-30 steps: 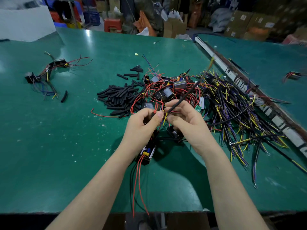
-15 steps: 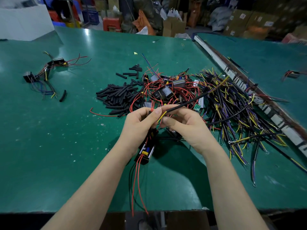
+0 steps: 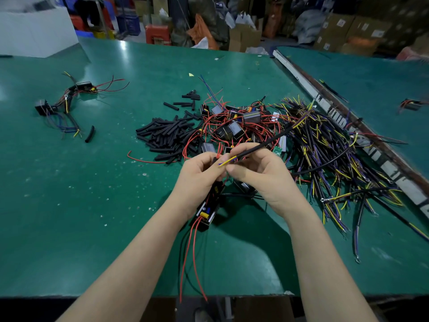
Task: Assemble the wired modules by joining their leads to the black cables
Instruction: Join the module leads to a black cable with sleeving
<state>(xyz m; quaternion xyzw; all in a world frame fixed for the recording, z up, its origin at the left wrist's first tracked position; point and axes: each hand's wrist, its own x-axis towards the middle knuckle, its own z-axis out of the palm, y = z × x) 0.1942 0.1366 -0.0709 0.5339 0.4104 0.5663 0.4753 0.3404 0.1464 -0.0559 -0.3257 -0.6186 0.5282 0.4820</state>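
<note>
left hand (image 3: 199, 175): fingers curled, pinching | right hand (image 3: 260, 173): fingers curled, pinching

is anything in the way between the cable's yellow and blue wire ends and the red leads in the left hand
Nothing visible. The black cable, pinched by the right hand, has its stripped ends right at the left hand, which holds the module. Whether they touch the leads is hidden by fingers.

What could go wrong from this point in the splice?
1. The module hangs below the left hand, its red leads trailing past the table edge; a snag could tug it loose.
2. The black cable in the right hand reaches back over the cable pile and might drag neighbours along.
</note>
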